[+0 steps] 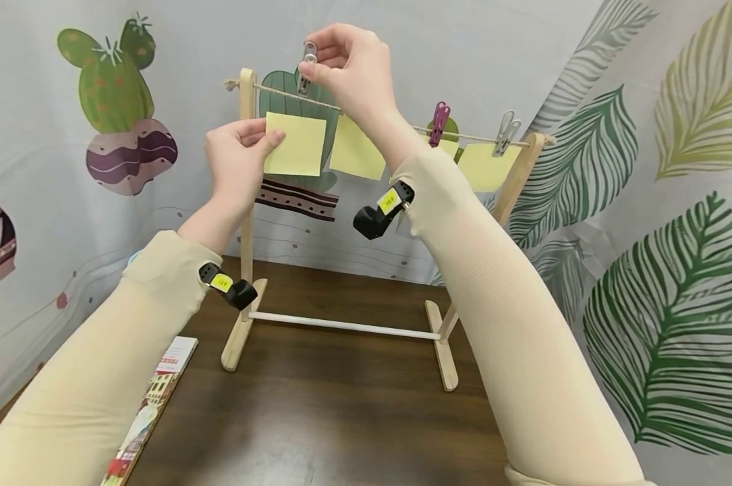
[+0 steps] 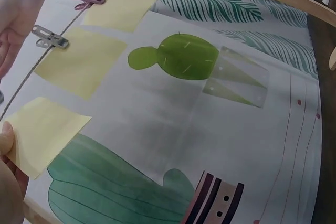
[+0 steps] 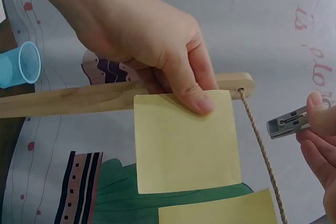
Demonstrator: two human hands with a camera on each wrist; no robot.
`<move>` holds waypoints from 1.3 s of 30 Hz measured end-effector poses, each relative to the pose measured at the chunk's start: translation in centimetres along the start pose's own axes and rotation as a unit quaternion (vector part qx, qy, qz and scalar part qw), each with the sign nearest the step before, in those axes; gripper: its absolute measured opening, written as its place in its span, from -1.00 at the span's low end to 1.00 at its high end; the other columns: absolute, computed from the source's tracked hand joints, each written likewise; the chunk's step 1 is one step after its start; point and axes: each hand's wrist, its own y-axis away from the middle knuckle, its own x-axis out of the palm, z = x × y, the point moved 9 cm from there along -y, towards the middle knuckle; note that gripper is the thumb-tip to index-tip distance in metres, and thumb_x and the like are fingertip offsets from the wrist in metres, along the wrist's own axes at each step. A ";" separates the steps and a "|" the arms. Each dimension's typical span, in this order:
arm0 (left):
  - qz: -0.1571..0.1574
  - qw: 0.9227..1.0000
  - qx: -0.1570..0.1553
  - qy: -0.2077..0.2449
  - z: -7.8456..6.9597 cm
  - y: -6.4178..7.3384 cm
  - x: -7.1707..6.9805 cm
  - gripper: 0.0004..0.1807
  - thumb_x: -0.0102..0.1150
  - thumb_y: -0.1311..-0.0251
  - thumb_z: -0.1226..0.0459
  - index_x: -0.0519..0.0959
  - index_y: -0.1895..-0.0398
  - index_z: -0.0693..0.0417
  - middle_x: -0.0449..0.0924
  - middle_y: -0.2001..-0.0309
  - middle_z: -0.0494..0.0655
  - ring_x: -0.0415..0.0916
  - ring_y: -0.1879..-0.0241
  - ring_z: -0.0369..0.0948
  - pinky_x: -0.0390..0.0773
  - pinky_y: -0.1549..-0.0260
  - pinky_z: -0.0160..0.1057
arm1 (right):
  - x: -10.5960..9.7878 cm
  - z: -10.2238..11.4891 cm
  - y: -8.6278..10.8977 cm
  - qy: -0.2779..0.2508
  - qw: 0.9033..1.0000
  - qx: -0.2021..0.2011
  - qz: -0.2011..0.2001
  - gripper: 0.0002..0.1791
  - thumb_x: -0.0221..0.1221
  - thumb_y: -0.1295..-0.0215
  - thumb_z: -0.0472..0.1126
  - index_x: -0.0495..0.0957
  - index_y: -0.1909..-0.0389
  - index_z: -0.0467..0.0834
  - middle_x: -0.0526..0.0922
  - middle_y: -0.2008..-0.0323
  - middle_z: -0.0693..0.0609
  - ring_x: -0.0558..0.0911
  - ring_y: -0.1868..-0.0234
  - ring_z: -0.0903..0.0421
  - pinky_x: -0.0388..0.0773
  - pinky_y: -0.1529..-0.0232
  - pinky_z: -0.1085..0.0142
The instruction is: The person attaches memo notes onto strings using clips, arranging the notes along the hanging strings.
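Observation:
My left hand [image 1: 238, 158] pinches a yellow sticky note [image 1: 299, 145] by its left edge, holding it just below the rope [image 3: 261, 150] near the left post. In my right hand [image 1: 359, 71] is a grey clothespin [image 3: 289, 123], pinched between thumb and fingers above the rope. The right wrist view shows the clothespin apart from both rope and note. Beside the held note hangs another yellow note [image 2: 81, 64], clipped by a grey clothespin [image 2: 50, 38]. Farther right, a purple clothespin [image 1: 440, 125] and a grey clothespin [image 1: 507, 133] hold more notes on the rope.
The rope spans a wooden stand [image 1: 247, 202] with a white lower bar [image 1: 347, 325], set on a dark brown table [image 1: 317, 412]. A colourful printed box or book [image 1: 153, 398] lies at the left. A light blue mesh cup [image 3: 21, 65] appears in the right wrist view. Printed cloth hangs behind.

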 end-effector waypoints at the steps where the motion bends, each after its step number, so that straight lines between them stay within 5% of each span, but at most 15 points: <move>1: 0.001 1.000 -0.003 0.000 -0.1 0.0 0.1 -0.61 0.41 -0.12 0.19 0.68 0.03 0.21 0.74 0.11 0.01 0.65 0.27 -0.41 0.60 0.23 -0.48 | 0.1 -0.1 -0.1 0.004 1.000 0.005 0.001 -0.71 0.34 -0.22 -0.21 0.66 0.04 -0.16 0.63 0.31 0.12 0.65 0.21 0.25 0.52 0.10 0.51; 14: -0.035 0.998 0.016 -0.054 -0.7 0.2 0.4 -0.67 0.27 -0.26 0.16 0.68 0.00 0.15 0.72 0.04 0.03 0.65 0.10 -0.35 0.57 0.08 -0.42 | 1.1 -0.6 -0.3 0.036 0.999 0.016 -0.003 -0.82 0.33 -0.22 -0.18 0.65 0.19 -0.14 0.57 0.40 0.17 0.61 0.27 0.27 0.50 0.15 0.51; 29: -0.034 0.999 0.029 -0.019 -0.7 0.4 1.2 -0.69 0.17 -0.33 0.22 0.65 -0.04 0.21 0.70 0.00 0.06 0.62 0.15 -0.38 0.56 0.10 -0.44 | 1.8 -1.1 -0.3 0.085 0.995 0.041 0.024 -0.80 0.33 -0.23 -0.16 0.67 0.17 -0.13 0.56 0.42 0.19 0.55 0.33 0.32 0.47 0.23 0.49; 39: -0.049 0.998 0.040 -0.014 -0.9 0.3 0.9 -0.70 0.14 -0.34 0.22 0.65 -0.02 0.21 0.72 0.06 0.06 0.58 0.27 -0.41 0.51 0.26 -0.49 | 2.5 -1.6 -0.4 0.102 0.991 0.061 0.063 -0.68 0.26 -0.31 -0.14 0.63 -0.06 -0.09 0.67 0.10 0.05 0.60 0.13 0.27 0.49 0.09 0.51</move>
